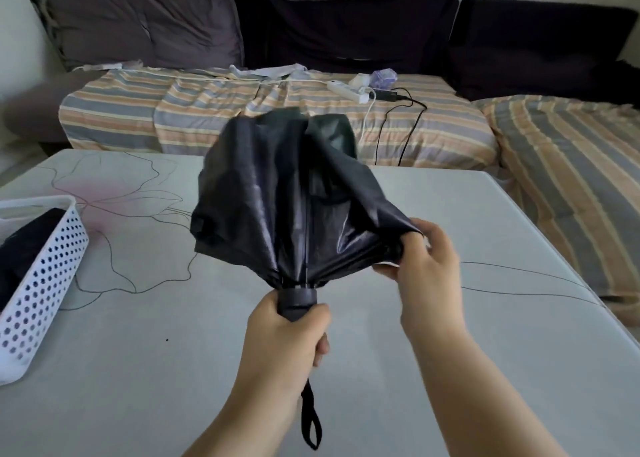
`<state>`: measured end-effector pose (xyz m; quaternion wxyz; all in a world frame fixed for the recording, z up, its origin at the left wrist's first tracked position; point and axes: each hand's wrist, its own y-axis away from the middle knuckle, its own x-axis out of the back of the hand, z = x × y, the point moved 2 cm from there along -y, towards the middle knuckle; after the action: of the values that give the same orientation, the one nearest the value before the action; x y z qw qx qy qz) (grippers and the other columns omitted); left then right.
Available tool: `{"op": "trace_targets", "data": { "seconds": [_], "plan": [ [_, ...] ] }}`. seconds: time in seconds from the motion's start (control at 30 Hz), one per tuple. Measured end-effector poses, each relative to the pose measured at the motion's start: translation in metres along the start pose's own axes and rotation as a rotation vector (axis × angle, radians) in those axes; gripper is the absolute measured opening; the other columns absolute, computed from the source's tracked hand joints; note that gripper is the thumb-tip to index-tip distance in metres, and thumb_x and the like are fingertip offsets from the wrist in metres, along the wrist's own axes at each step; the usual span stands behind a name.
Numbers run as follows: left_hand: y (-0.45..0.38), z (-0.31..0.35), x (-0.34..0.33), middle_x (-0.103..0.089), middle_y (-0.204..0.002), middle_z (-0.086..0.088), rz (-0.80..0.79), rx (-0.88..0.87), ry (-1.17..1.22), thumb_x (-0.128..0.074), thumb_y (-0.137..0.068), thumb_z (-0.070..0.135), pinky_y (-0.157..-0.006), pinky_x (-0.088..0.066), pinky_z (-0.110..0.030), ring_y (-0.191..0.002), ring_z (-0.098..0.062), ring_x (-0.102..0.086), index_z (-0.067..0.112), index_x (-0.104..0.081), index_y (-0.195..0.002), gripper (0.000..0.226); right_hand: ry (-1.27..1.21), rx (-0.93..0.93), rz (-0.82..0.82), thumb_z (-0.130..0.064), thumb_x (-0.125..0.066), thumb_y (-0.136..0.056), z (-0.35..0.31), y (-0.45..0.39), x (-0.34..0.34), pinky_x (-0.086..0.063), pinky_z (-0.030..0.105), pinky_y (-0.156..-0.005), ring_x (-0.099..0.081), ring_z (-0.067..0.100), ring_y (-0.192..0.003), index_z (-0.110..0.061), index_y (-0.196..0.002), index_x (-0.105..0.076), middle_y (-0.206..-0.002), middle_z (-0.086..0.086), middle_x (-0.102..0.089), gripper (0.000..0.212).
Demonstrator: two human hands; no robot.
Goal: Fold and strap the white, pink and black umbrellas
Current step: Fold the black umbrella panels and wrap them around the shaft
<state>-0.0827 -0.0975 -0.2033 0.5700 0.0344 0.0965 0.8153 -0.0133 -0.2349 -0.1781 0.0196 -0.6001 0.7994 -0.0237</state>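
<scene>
Midway on the black umbrella [277, 193], aloft over the table [450, 214]: handle clenched in left hand [287, 335], canopy edge pinched by right hand [422, 259], pleats loose, strapping left.

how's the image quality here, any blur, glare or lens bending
Head view: soft daylight, faint shadows; the right hand and the umbrella top are motion-blurred, the left hand sharper; pale sheen streaks on the umbrella fabric; the wide lens bows the table edges and basket.
</scene>
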Motion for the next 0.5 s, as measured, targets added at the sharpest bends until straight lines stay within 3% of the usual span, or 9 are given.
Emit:
{"op": "trace_targets", "data": {
  "seconds": [0.07,0.17,0.27,0.4,0.5],
  "plan": [
    [-0.005,0.005,0.007,-0.046,-0.045,-0.008,-0.009,-0.024,0.056,-0.06,-0.066,0.009,-0.038,-0.028,-0.021,-0.038,-0.017,-0.032,0.003,-0.046,-0.071,0.016,0.061,0.045,-0.02,-0.005,-0.05,-0.089,-0.001,-0.006,0.005,-0.054,0.034,-0.067,-0.068,0.017,-0.074,-0.03,-0.092,-0.057,-0.083,-0.007,-0.067,0.026],
    [-0.008,0.007,0.015,-0.044,-0.045,-0.008,-0.047,-0.044,0.07,-0.056,-0.059,0.012,-0.037,-0.026,-0.021,-0.04,-0.017,-0.03,0.003,-0.047,-0.072,0.018,0.252,0.17,-0.161,-0.015,-0.065,-0.084,-0.005,-0.003,0.005,-0.046,0.023,-0.061,-0.063,0.008,-0.08,-0.036,-0.093,-0.056,-0.09,-0.016,-0.061,0.025],
    [-0.005,0.004,0.016,-0.043,-0.044,-0.009,-0.092,-0.045,0.045,-0.054,-0.058,0.012,-0.037,-0.026,-0.021,-0.041,-0.018,-0.03,0.002,-0.049,-0.076,0.021,0.388,0.218,-0.198,-0.019,-0.072,-0.078,-0.003,0.0,0.001,-0.042,0.012,-0.057,-0.058,0.005,-0.079,-0.037,-0.09,-0.051,-0.096,-0.014,-0.051,0.031],
    [-0.002,0.003,0.017,-0.042,-0.042,-0.008,-0.094,-0.063,0.017,-0.054,-0.058,0.013,-0.038,-0.027,-0.02,-0.04,-0.017,-0.029,0.003,-0.046,-0.071,0.018,0.328,0.246,-0.028,-0.004,-0.058,-0.084,-0.012,0.0,0.009,-0.035,0.009,-0.047,-0.051,0.01,-0.061,-0.025,-0.074,-0.049,-0.079,0.001,-0.06,0.025],
    [-0.004,0.007,0.019,-0.041,-0.042,-0.007,-0.054,-0.055,0.095,-0.057,-0.061,0.009,-0.037,-0.027,-0.02,-0.039,-0.017,-0.028,0.004,-0.046,-0.067,0.014,0.488,0.567,0.179,0.004,-0.056,-0.085,-0.023,0.006,0.022,-0.04,0.015,-0.059,-0.052,0.009,-0.07,-0.017,-0.082,-0.05,-0.089,-0.006,-0.052,0.022]
  ]
}}
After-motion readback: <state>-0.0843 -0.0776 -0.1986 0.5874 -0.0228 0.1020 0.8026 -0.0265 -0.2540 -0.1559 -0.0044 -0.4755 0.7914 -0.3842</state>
